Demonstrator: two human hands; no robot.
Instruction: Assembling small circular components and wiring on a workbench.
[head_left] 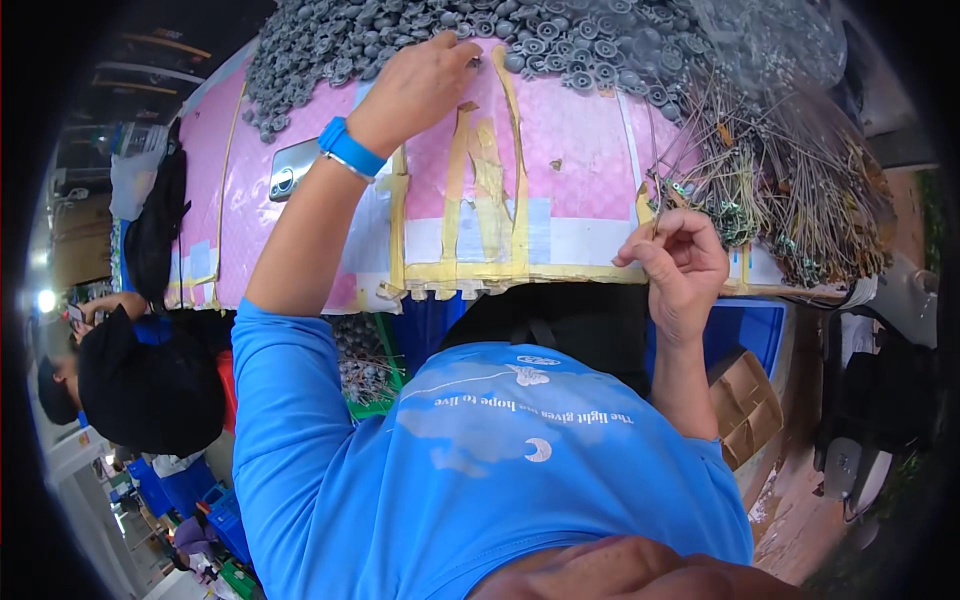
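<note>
My left hand (425, 85), with a blue watch band on the wrist, reaches to the near edge of a heap of grey round plastic caps (345, 50). Its fingers are bent together around a small grey part (474, 62), mostly hidden by the fingertips. Off to the right, my right hand (685, 262) pinches a thin wire (655, 225) between thumb and finger above the table's front edge. The wire stands roughly upright, its lower end hidden in the hand. Next to this hand lies a big tangle of wire leads (800, 190) with small green circuit boards at their ends.
Pink padding with yellow tape covers the table (580, 190). A phone (293, 170) lies by my left forearm. Clear plastic bags (770, 40) rest at the back right. Below the edge are a blue bin (755, 335) and a cardboard box (745, 410). Another person in a black cap (150, 370) sits at left.
</note>
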